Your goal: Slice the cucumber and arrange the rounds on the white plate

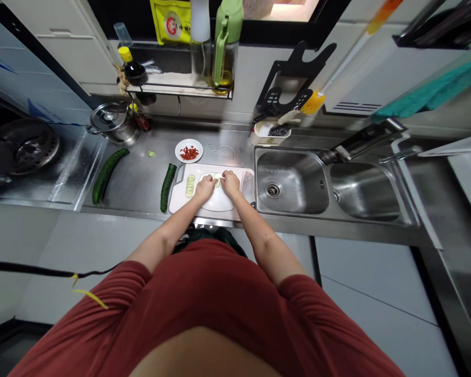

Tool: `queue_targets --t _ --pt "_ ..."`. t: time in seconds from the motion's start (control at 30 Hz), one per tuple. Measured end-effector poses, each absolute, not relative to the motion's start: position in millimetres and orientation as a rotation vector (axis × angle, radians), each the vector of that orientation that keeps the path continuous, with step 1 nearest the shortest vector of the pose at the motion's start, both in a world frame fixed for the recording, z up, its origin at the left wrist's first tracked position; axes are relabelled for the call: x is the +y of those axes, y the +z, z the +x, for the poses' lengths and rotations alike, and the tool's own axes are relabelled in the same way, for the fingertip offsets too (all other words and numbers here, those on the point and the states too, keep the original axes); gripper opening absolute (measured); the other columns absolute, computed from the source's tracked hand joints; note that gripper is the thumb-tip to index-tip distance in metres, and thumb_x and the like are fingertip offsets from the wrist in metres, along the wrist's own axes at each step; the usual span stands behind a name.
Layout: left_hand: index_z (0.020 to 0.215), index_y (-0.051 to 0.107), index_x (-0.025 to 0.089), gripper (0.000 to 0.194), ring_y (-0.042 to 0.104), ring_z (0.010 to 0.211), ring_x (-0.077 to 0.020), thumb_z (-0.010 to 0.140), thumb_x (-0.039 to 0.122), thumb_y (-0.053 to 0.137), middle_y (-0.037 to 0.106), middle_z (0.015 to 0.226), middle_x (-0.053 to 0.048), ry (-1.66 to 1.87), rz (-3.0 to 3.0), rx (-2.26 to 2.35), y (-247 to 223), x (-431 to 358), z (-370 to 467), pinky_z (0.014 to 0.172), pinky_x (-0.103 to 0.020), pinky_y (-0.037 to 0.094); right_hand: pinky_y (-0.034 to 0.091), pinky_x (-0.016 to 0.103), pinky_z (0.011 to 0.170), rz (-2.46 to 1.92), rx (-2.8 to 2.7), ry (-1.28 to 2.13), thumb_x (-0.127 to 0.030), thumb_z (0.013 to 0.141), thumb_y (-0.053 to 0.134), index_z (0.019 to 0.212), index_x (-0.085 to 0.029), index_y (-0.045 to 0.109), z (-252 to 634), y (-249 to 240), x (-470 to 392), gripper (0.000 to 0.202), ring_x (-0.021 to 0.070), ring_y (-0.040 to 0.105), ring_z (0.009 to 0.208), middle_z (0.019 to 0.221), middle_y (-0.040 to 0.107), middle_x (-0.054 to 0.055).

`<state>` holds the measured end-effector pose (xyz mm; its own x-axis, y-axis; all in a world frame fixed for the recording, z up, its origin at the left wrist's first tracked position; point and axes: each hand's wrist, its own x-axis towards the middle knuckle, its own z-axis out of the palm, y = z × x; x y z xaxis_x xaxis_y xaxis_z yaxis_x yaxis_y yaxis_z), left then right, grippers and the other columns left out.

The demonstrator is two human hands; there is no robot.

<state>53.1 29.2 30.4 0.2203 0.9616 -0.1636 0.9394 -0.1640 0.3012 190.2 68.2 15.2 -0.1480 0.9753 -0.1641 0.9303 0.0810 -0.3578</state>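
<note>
My left hand (205, 188) and my right hand (231, 183) come together over a white plate (219, 203) that rests on a white cutting board (184, 201). Their closed fingertips meet at pale green cucumber slices (217, 183) near the plate's far rim. Exactly which fingers press which slice is too small to make out. Left of the plate, a row of overlapping cucumber slices (190, 186) lies on the board. What looks like a broad knife blade (248, 183) lies at the board's right end. A cut cucumber (168, 187) sits beside the board's grey handle.
A whole cucumber (107, 175), a cucumber end (151, 154) and a small plate (189, 161) of chopped red pieces are on the steel counter. A lidded pot (115, 125) stands behind. To the right are a double sink (294, 180) and a utensil holder (270, 137).
</note>
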Motion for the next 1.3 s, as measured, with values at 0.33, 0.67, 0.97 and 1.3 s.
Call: queue_targets --t 0.33,0.67,0.97,1.3 --pt "0.118 0.060 0.024 0.033 0.047 0.110 -0.0253 0.095 0.021 0.037 0.052 0.114 -0.012 0.091 2.151 1.705 30.4 27.0 50.5 0.084 -0.032 0.038 0.040 0.030 0.082 -1.918 -2.214 0.604 -0.023 0.092 0.048 0.111 -0.017 0.057 193.5 12.1 65.7 0.023 0.0227 0.053 0.097 0.112 0.057 0.012" --pt "0.122 0.058 0.025 0.035 0.043 0.115 -0.0244 0.096 0.023 0.035 0.050 0.124 -0.011 0.015 2.239 1.695 28.4 27.8 48.5 0.085 -0.032 0.040 0.036 0.033 0.086 -1.931 -2.179 0.440 -0.029 0.091 0.052 0.106 -0.017 0.058 188.3 1.6 42.8 0.020 0.0250 0.044 0.102 0.112 0.053 0.012" --pt "0.120 0.058 0.023 0.035 0.040 0.120 -0.0244 0.095 0.017 0.034 0.047 0.140 -0.007 0.039 2.393 1.605 21.2 30.2 44.1 0.088 -0.034 0.040 0.036 0.032 0.083 -1.937 -2.163 0.448 -0.028 0.091 0.052 0.104 -0.017 0.059 187.9 -1.7 46.6 0.018 0.0244 0.044 0.100 0.110 0.053 0.012" --pt "0.124 0.056 0.022 0.038 0.044 0.113 -0.0259 0.096 0.017 0.031 0.045 0.142 -0.007 -0.032 2.501 1.626 15.9 30.1 43.9 0.080 -0.037 0.044 0.035 0.033 0.081 -1.906 -2.144 0.377 -0.028 0.091 0.053 0.108 -0.017 0.060 188.1 -9.8 45.4 0.022 0.0247 0.044 0.098 0.108 0.053 0.011"
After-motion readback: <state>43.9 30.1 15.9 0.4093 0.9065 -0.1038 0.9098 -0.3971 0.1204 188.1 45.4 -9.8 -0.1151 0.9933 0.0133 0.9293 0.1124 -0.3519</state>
